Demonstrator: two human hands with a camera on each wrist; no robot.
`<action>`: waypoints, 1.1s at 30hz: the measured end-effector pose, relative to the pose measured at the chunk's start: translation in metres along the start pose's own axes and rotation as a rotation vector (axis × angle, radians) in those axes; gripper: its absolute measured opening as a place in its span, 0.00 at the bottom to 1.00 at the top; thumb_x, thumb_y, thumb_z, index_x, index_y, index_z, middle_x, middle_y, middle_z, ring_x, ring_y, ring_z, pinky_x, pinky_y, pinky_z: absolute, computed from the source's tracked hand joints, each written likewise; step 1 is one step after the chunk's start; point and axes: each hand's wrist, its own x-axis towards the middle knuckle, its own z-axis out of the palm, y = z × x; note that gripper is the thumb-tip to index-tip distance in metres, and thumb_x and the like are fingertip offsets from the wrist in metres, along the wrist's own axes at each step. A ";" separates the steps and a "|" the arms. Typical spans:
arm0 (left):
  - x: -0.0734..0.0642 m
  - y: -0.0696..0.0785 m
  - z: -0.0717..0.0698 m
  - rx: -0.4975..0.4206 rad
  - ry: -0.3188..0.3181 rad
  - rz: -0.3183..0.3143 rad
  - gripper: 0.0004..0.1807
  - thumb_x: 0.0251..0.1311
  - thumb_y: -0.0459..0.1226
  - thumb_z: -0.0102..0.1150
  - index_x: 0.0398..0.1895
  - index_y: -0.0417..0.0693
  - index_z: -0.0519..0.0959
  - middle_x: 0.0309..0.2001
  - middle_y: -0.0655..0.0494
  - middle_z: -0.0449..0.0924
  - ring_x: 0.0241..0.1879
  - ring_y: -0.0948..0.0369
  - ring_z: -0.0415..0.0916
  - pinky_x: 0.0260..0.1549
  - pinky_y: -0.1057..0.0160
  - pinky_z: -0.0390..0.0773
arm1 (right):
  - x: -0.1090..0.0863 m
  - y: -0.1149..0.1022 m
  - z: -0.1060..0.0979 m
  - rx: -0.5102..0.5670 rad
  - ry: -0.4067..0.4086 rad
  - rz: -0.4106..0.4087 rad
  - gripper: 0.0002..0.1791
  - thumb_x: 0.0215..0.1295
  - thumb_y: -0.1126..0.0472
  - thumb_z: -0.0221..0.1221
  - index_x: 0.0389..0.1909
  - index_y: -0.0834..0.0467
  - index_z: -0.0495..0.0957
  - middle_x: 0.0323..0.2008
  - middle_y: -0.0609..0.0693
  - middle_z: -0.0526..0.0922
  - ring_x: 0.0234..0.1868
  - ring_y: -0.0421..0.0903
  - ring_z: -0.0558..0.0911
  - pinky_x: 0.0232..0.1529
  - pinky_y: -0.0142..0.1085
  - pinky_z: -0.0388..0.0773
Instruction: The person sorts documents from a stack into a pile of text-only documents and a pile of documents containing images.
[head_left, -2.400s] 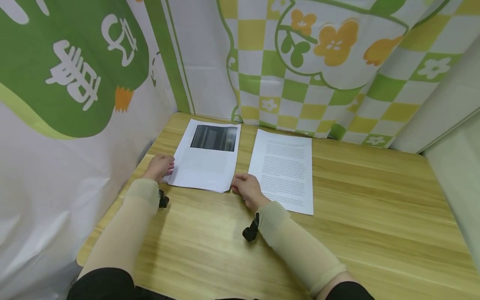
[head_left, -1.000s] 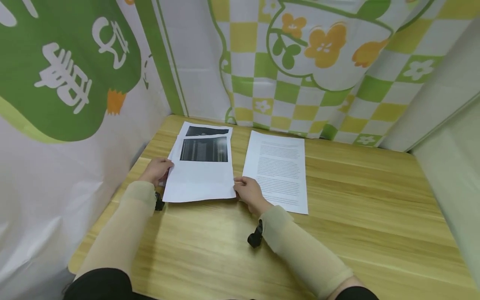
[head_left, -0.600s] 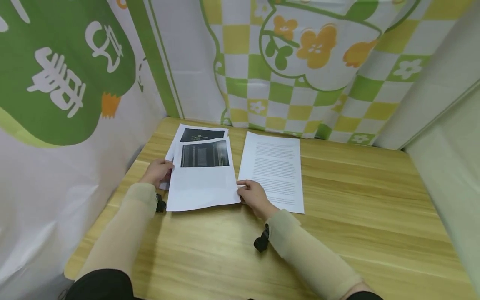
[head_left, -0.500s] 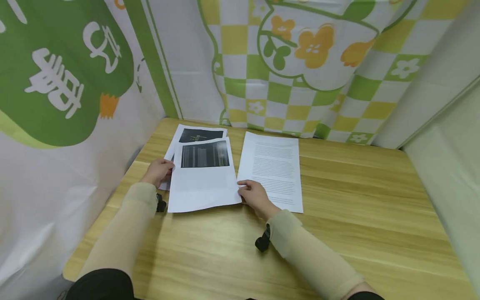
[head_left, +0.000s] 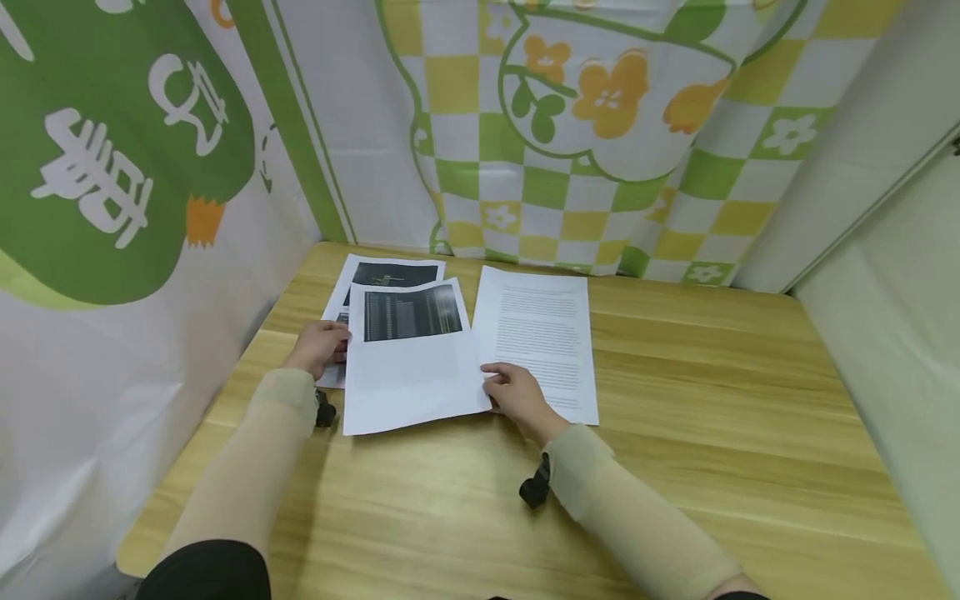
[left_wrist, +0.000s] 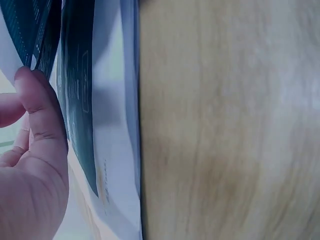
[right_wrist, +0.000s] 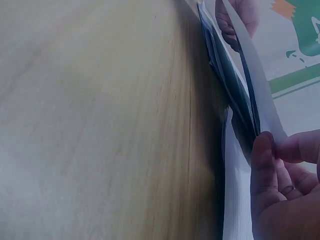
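Observation:
Between my two hands is a printed sheet of paper (head_left: pixel 415 382) with a dark picture on its upper half. My left hand (head_left: pixel 318 348) pinches its left edge. At the lower right corner, the thumb and fingers of my right hand (head_left: pixel 519 398) pinch it too. The right wrist view shows the held paper (right_wrist: pixel 260 95) lifted at a slant over the papers beneath. Partly covered by it, a stack of printed pages (head_left: pixel 397 273) with dark pictures lies on the table. To the right lies a page of dense text (head_left: pixel 542 333), its left edge overlapped by the held sheet.
The papers are on a wooden table (head_left: pixel 690 433) that stands against a patterned curtain (head_left: pixel 562 183) at the back. A white and green curtain (head_left: pixel 150 275) hangs along the left side, and a pale wall (head_left: pixel 885 242) is on the right.
The top sheet has been lifted off the left stack and drawn toward me and to the right, uncovering more of the pages below. Both hands move with it, the right one further.

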 end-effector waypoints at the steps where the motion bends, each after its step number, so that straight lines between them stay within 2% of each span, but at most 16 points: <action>1: 0.000 0.000 0.002 -0.011 0.004 0.001 0.17 0.68 0.31 0.47 0.57 0.30 0.67 0.40 0.50 0.70 0.26 0.66 0.73 0.28 0.69 0.78 | -0.001 0.001 -0.002 -0.010 0.008 -0.006 0.18 0.66 0.67 0.54 0.56 0.61 0.77 0.37 0.53 0.79 0.32 0.44 0.74 0.31 0.34 0.79; 8: -0.006 0.006 0.017 -0.044 0.003 0.060 0.18 0.67 0.29 0.49 0.58 0.29 0.68 0.39 0.50 0.71 0.24 0.67 0.73 0.26 0.70 0.78 | -0.003 0.008 -0.016 -0.090 0.085 -0.031 0.18 0.63 0.66 0.56 0.55 0.58 0.79 0.36 0.51 0.80 0.30 0.43 0.74 0.26 0.31 0.71; 14: -0.013 0.017 0.033 -0.031 0.006 0.129 0.21 0.69 0.31 0.49 0.63 0.34 0.68 0.45 0.47 0.74 0.31 0.64 0.72 0.29 0.69 0.78 | -0.006 0.013 -0.031 -0.098 0.108 -0.024 0.21 0.64 0.64 0.56 0.59 0.55 0.77 0.39 0.53 0.80 0.28 0.44 0.73 0.24 0.31 0.69; 17: -0.013 0.025 0.042 -0.029 0.005 0.145 0.20 0.69 0.32 0.50 0.63 0.37 0.68 0.48 0.45 0.74 0.34 0.61 0.73 0.30 0.68 0.79 | -0.008 0.015 -0.038 -0.116 0.124 -0.025 0.21 0.65 0.64 0.55 0.59 0.55 0.76 0.40 0.53 0.80 0.30 0.44 0.73 0.25 0.31 0.69; 22: -0.011 0.035 0.060 -0.014 -0.005 0.157 0.20 0.69 0.33 0.51 0.62 0.39 0.68 0.52 0.43 0.74 0.38 0.59 0.74 0.33 0.64 0.80 | -0.011 0.019 -0.053 -0.093 0.159 -0.015 0.20 0.66 0.65 0.55 0.59 0.57 0.76 0.41 0.53 0.80 0.34 0.45 0.75 0.30 0.31 0.72; 28: -0.010 0.043 0.086 -0.051 -0.034 0.176 0.18 0.68 0.31 0.51 0.60 0.38 0.70 0.50 0.43 0.75 0.38 0.57 0.74 0.30 0.65 0.80 | -0.016 0.027 -0.073 -0.016 0.199 -0.015 0.20 0.64 0.69 0.56 0.57 0.61 0.76 0.40 0.56 0.79 0.37 0.46 0.77 0.33 0.33 0.76; 33: -0.009 0.048 0.107 -0.066 -0.064 0.199 0.17 0.68 0.30 0.51 0.59 0.39 0.70 0.49 0.44 0.75 0.40 0.57 0.74 0.31 0.64 0.80 | -0.021 0.035 -0.090 0.007 0.214 0.001 0.20 0.66 0.67 0.56 0.59 0.61 0.75 0.41 0.57 0.78 0.38 0.47 0.76 0.35 0.32 0.75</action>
